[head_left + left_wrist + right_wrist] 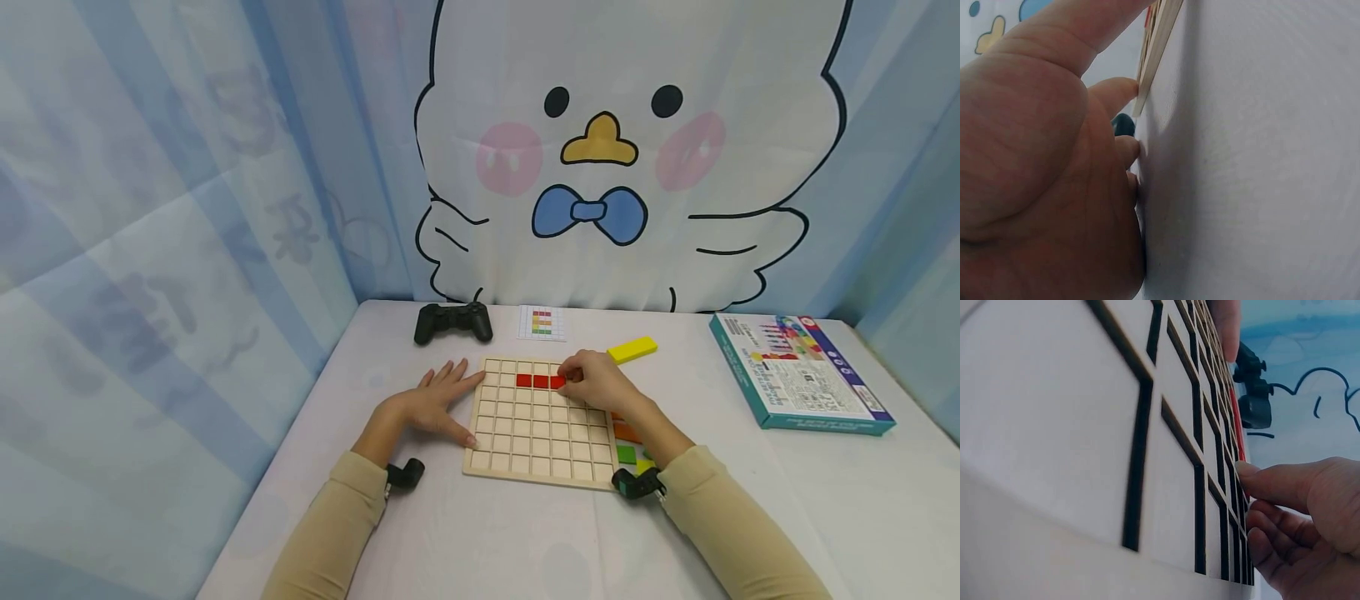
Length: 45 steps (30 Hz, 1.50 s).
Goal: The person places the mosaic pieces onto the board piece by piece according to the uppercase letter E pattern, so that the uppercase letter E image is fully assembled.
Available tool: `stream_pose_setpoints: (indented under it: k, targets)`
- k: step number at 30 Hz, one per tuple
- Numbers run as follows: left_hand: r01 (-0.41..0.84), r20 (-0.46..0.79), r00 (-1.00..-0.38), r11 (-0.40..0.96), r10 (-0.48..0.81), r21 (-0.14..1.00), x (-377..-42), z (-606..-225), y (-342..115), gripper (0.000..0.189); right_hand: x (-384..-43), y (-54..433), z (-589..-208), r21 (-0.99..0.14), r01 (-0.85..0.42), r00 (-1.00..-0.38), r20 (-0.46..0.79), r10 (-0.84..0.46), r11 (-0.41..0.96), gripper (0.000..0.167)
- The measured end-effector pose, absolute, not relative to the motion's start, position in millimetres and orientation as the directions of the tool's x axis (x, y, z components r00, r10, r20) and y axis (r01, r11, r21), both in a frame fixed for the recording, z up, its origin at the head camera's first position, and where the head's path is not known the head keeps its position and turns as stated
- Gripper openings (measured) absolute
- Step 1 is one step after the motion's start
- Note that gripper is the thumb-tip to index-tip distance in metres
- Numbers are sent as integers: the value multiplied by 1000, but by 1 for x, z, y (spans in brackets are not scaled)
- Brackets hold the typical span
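A pale wooden grid board [540,421] lies flat on the white table. Across several of its cells near the far edge sits a red strip [534,382]. At the strip's right end, my right hand [596,381] pinches it with curled fingers; the right wrist view has the thumb [1272,481] against the red. My left hand [431,406] rests palm down with spread fingers beside the board's left side. Its thumb and index finger touch that edge, and the left wrist view shows a fingertip [1124,92] against the board's wooden side.
Beyond the board are a black game controller [453,322] and a small pattern card [542,322]. A yellow strip [632,349] lies past my right hand. Orange [627,432], green [626,454] and yellow pieces sit partly under my right forearm. A teal-edged box [802,371] is at right.
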<state>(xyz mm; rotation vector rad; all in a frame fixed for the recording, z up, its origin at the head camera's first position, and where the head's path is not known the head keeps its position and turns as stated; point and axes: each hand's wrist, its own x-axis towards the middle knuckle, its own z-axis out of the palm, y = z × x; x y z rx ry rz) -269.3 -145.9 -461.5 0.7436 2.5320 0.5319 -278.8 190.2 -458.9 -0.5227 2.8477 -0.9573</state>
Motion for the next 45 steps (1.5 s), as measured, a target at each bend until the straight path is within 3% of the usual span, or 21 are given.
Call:
stream_pose_setpoints:
  k: [8, 23, 35, 45]
  targets:
    - [413, -302, -753, 777, 585, 475, -270, -462, -145, 121, -276, 192, -459, -616, -292, -939, 40, -341, 731, 29]
    - [407, -312, -751, 780, 582, 475, -270, -462, -146, 122, -248, 204, -445, -647, -353, -933, 186, -310, 675, 33]
    - [414, -311, -750, 781, 584, 468, -270, -462, -146, 121, -244, 226, -440, -645, -336, -938, 160, -309, 686, 34]
    - [409, -310, -754, 783, 579, 469, -271, -461, -145, 121, -243, 255, -434, -651, -275, -945, 49, -322, 707, 36]
